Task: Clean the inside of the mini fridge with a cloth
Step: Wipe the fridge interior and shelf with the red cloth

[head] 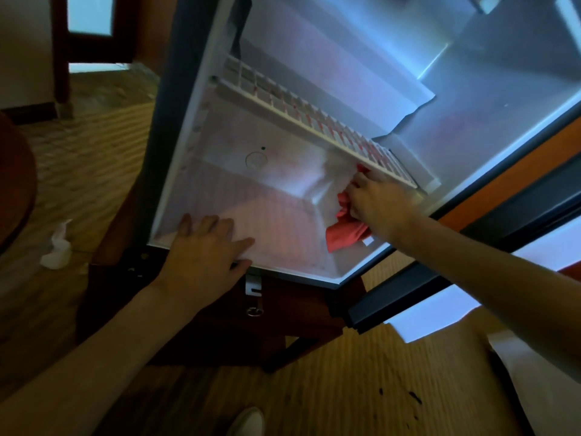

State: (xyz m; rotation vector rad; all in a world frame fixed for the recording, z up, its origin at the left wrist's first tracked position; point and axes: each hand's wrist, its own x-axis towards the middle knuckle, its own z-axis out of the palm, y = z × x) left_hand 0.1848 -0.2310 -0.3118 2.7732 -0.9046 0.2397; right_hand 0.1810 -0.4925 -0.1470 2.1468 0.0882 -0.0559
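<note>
Inside the fridge (pixel 283 171), right hand (pixel 377 202) grips cloth (pixel 345 231); left hand (pixel 204 247) flat.

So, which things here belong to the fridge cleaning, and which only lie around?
Job:
red cloth
mini fridge
wire shelf
right hand holding the cloth
left hand on the fridge floor

Lying about:
white spray bottle on the carpet

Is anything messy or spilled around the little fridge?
Yes. Dark spots dot the wooden floor at lower right, like drips or stains. A white spray bottle lies on its side on the floor to the left. Inside the fridge no spill shows; the right hand holds the red cloth.
</note>
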